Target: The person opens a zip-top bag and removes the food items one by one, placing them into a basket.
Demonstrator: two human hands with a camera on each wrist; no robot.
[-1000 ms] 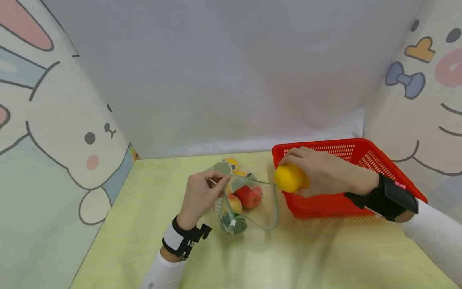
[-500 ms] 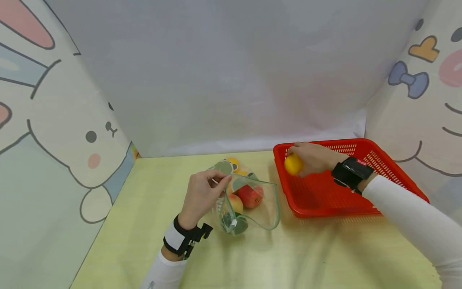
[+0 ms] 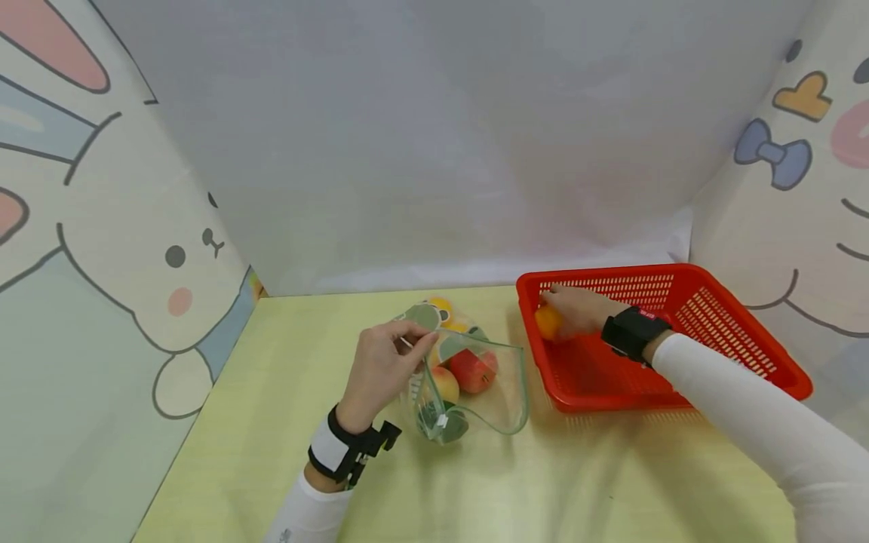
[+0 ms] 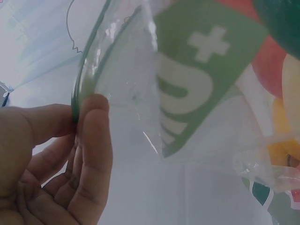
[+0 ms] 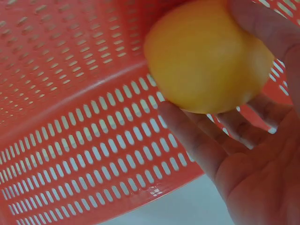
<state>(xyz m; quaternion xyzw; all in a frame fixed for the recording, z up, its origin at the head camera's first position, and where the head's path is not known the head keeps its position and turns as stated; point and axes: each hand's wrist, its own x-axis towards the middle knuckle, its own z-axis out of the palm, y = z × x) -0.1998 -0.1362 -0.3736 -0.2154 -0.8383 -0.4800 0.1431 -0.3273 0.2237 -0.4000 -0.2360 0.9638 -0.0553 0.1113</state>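
Note:
My left hand point(image 3: 383, 369) pinches the green-edged rim of a clear plastic zip bag point(image 3: 498, 396) between thumb and fingers. The bag's mouth gapes toward the right, and a green printed label shows on it in the left wrist view. Inside lie a red apple point(image 3: 473, 369), a paler yellow-red fruit point(image 3: 444, 385) and other fruit partly hidden by the print. Down in the left end of a red plastic basket point(image 3: 557, 396), my right hand point(image 3: 577, 309) holds a round yellow-orange fruit point(image 5: 206, 56), its fingers curved around it.
The slotted basket walls point(image 5: 93, 136) rise close around the right hand. A pale yellow table point(image 3: 285, 362) lies beneath everything. Cartoon-printed panels point(image 3: 136, 249) stand at both sides, with a plain grey-white backdrop point(image 3: 421, 151) behind.
My right hand has carried the yellow-orange fruit from over the basket's left rim down into the basket. The left hand and bag have stayed almost still.

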